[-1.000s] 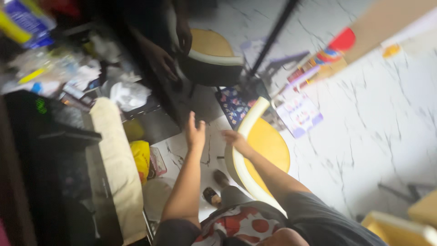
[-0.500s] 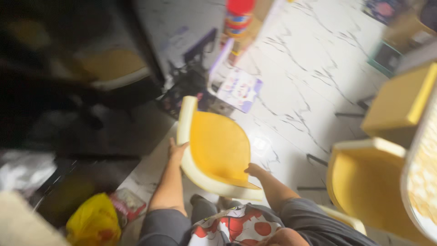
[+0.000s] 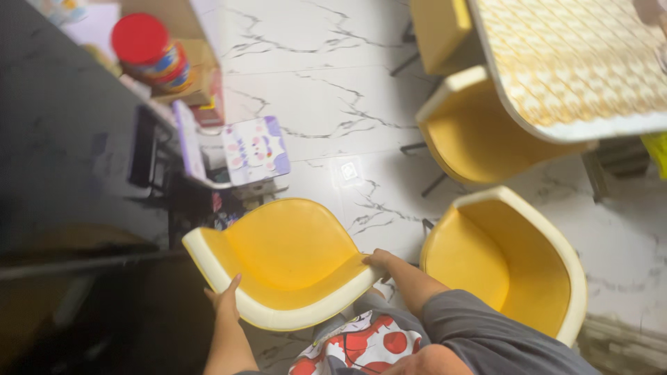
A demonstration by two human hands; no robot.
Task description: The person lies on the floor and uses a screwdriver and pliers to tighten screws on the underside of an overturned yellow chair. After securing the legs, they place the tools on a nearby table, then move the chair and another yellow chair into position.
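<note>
While the head view is looking straight down, both hands are gripping a yellow chair (image 3: 288, 260) with a cream rim, sitting at the lower centre of the frame. The left hand (image 3: 224, 298) is clasping the rim at its lower left edge, fingers curled under so only the back of the hand is showing. The right hand (image 3: 380, 262) is holding the rim at the chair's right side, its fingertips hidden behind the edge. The chair's legs are hidden beneath the seat. The person's body is cut off at the bottom edge, where a grey sleeve and a red-spotted cloth are showing. A second chair (image 3: 511, 260) is standing just right of the held one, and a third chair (image 3: 472, 132) is partly tucked under a patterned table (image 3: 583, 62), which is running out of the upper right corner. At upper left, a red-lidded jar (image 3: 149, 52) is sitting on a box, blurred, beside a white and purple carton (image 3: 253, 149). The dark area filling the left side is too murky to make out.

Compared with half a second earlier, the view is lying further right, bringing the table and the third chair more fully in, and the held chair is lying lower in the frame, with both hands at its rim as before.
</note>
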